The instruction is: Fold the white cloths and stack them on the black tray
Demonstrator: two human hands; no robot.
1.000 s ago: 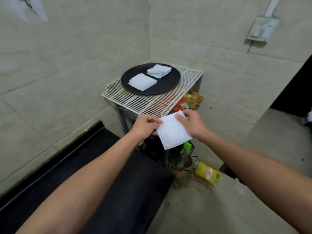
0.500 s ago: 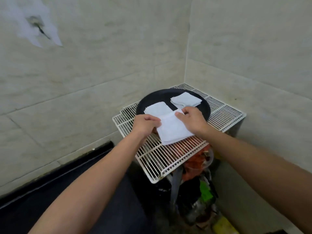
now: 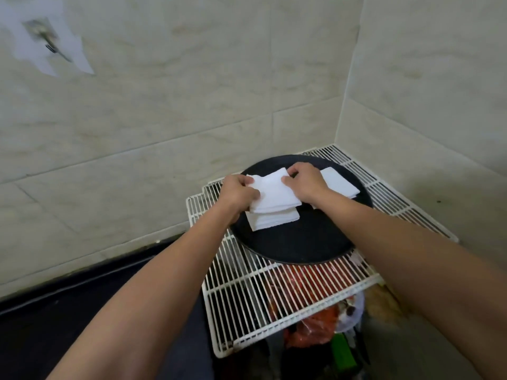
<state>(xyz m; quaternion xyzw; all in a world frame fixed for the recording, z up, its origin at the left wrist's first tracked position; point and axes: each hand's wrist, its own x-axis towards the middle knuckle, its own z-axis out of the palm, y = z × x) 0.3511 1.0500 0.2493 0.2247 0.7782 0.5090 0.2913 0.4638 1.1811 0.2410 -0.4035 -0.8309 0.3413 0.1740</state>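
A round black tray (image 3: pixel 299 242) sits on a white wire rack in the corner. My left hand (image 3: pixel 238 191) and my right hand (image 3: pixel 304 181) each pinch an edge of a folded white cloth (image 3: pixel 273 194), holding it right on top of a folded stack (image 3: pixel 270 220) at the tray's left side. Another folded white cloth (image 3: pixel 338 185) lies on the tray's right side, partly hidden behind my right hand and wrist.
The white wire rack (image 3: pixel 274 294) stands against two tiled walls. Under it are red and orange bags (image 3: pixel 315 322) and a green item (image 3: pixel 343 355). A black surface (image 3: pixel 68 311) runs along the left wall's base.
Both hands carried the folded cloth forward and over the tray, down onto the left stack. The view moved closer to the rack.
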